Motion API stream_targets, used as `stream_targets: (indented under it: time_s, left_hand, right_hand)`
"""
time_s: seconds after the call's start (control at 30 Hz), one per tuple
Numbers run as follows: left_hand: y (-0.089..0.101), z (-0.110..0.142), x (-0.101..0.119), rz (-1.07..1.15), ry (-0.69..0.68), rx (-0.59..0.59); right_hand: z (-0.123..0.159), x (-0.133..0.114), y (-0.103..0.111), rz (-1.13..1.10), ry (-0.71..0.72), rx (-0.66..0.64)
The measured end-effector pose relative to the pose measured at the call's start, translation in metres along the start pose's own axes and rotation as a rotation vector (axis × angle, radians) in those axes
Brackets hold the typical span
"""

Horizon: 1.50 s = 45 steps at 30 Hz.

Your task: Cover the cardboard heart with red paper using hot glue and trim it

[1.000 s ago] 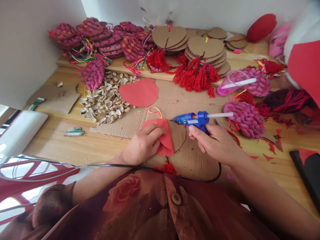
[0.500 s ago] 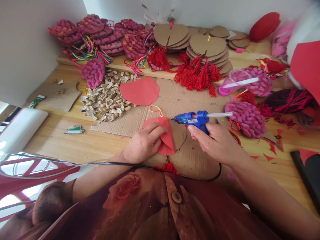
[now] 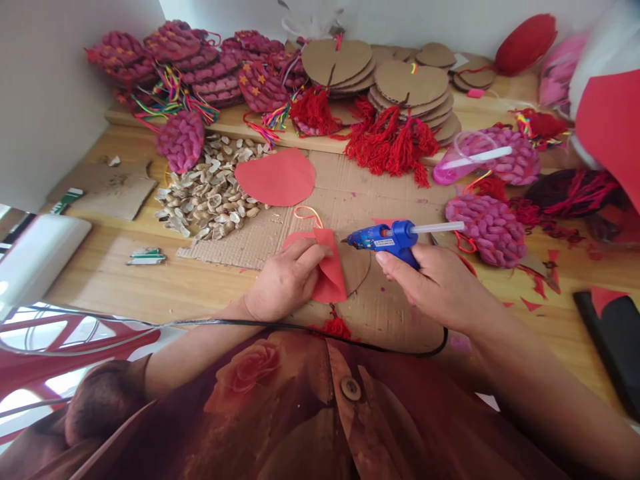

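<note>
My right hand (image 3: 435,283) grips a blue hot glue gun (image 3: 387,239) with a white glue stick poking out of its back; the nozzle points left at a brown cardboard heart (image 3: 356,267). My left hand (image 3: 286,280) pinches a red paper heart (image 3: 326,273) and holds it folded back off the cardboard's left half. A red tassel (image 3: 336,327) hangs from the cardboard's near end and an orange loop (image 3: 309,215) sits at its far end. The gun's black cord (image 3: 280,325) runs across in front of me.
A second red paper heart (image 3: 276,177) lies farther back beside a heap of pale shells (image 3: 207,193). Stacks of cardboard hearts (image 3: 410,90) with red tassels and pink woven hearts (image 3: 487,223) crowd the back and right. A corrugated sheet (image 3: 345,193) covers the wooden table.
Both hands stay nearly where they were; the glue gun nozzle stays near the cardboard's upper edge. The view has tipped down slightly.
</note>
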<state>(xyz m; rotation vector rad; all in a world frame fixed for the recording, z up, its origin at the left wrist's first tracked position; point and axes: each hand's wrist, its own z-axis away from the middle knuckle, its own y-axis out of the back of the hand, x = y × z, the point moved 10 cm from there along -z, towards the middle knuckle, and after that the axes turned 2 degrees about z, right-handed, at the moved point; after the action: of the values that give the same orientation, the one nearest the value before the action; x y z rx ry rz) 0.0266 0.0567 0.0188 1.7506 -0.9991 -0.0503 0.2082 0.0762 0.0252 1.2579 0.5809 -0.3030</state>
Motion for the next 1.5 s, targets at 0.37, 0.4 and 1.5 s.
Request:
stream_targets:
  time_s: [0.37,0.4,1.5]
  left_hand:
    - [0.0,-0.001,-0.001,0.026,0.021,-0.002]
    - [0.0,-0.001,-0.001,0.024,0.023,-0.004]
    - [-0.005,-0.007,0.011,-0.158,0.001,-0.034]
  right_hand:
    - [0.015,-0.002,-0.004,0.051,0.002,-0.035]
    - [0.016,-0.002,-0.003,0.061,0.002,-0.042]
    - [0.035,-0.018,0.002,0.196,0.054,-0.248]
